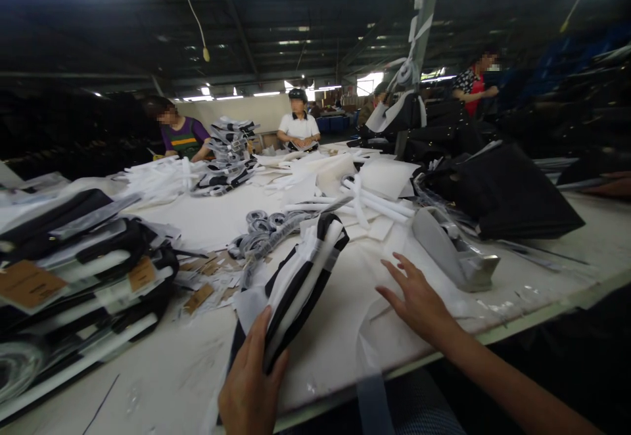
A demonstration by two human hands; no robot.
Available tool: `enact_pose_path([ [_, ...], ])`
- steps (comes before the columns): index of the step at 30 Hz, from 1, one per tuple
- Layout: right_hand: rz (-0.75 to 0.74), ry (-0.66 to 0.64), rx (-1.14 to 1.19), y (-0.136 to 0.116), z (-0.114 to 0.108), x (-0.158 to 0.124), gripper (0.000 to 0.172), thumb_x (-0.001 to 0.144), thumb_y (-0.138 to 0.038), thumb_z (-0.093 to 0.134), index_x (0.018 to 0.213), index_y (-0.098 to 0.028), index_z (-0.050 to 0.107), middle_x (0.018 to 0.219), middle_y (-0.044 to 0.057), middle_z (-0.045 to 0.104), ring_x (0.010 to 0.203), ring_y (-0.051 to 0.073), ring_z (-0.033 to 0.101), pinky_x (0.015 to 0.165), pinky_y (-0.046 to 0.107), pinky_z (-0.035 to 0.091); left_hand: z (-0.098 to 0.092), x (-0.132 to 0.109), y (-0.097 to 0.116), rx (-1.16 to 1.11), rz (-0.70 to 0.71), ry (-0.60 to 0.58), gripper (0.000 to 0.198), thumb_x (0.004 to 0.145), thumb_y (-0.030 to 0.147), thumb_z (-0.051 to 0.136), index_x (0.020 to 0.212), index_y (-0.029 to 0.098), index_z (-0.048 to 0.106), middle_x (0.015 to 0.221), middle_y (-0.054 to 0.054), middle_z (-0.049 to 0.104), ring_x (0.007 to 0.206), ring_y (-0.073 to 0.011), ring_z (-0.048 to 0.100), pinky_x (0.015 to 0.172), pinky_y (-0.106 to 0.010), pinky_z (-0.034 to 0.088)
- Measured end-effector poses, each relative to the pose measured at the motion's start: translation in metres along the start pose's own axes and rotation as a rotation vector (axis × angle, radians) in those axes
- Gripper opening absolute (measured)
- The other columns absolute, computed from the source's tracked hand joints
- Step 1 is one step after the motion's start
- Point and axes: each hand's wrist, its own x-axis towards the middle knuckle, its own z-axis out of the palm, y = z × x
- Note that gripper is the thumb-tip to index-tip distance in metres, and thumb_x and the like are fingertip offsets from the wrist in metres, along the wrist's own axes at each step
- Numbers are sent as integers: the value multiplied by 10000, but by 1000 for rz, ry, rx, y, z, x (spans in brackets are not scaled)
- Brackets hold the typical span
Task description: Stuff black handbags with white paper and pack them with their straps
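Observation:
My left hand (254, 376) grips the near end of a black bag (308, 284), folded up with white foam tubes and white wrapping showing along its side. The bag is tilted up off the table, its far end pointing away from me. My right hand (419, 300) is apart from it, fingers spread over the white tabletop (340, 356), with nothing in them. Just beyond the right hand stands a grey tape dispenser (451, 251). White foam tubes (384, 208) and pale sheets (389, 175) lie heaped behind the bag.
Packed black bags with brown tags (83, 271) are stacked at the left. Coiled plastic-wrapped straps (259, 228) and loose tags (200, 297) lie mid-table. A large black bag (517, 192) rests at the right by a post (419, 41). Several people work beyond the table.

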Motion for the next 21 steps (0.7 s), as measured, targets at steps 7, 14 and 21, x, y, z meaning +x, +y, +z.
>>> enact_pose_path([
  [7,-304,-482,464,-37,12,9,523,986,-404,494,1488,-263,445,1538,90,439,1400,244,436,1157,416,382,2,0,-3,-26,21,26,662,919,256,606,1516,346,335,1408,-33,589,1185,-242,645,854,-306,595],
  [14,-155,-306,266,-42,41,22,500,1018,-414,401,1421,-150,532,1506,172,461,1409,306,414,1166,527,337,0,1,-2,-56,13,21,657,908,230,597,1508,338,352,1445,-22,556,1222,-239,620,901,-329,579],
  [21,-514,-475,231,-59,73,47,609,960,-471,550,1496,-205,437,1561,143,388,1462,308,312,1198,526,246,0,2,4,-74,-28,31,639,898,233,605,1491,322,386,1439,-28,562,1242,-249,605,906,-339,576],
])
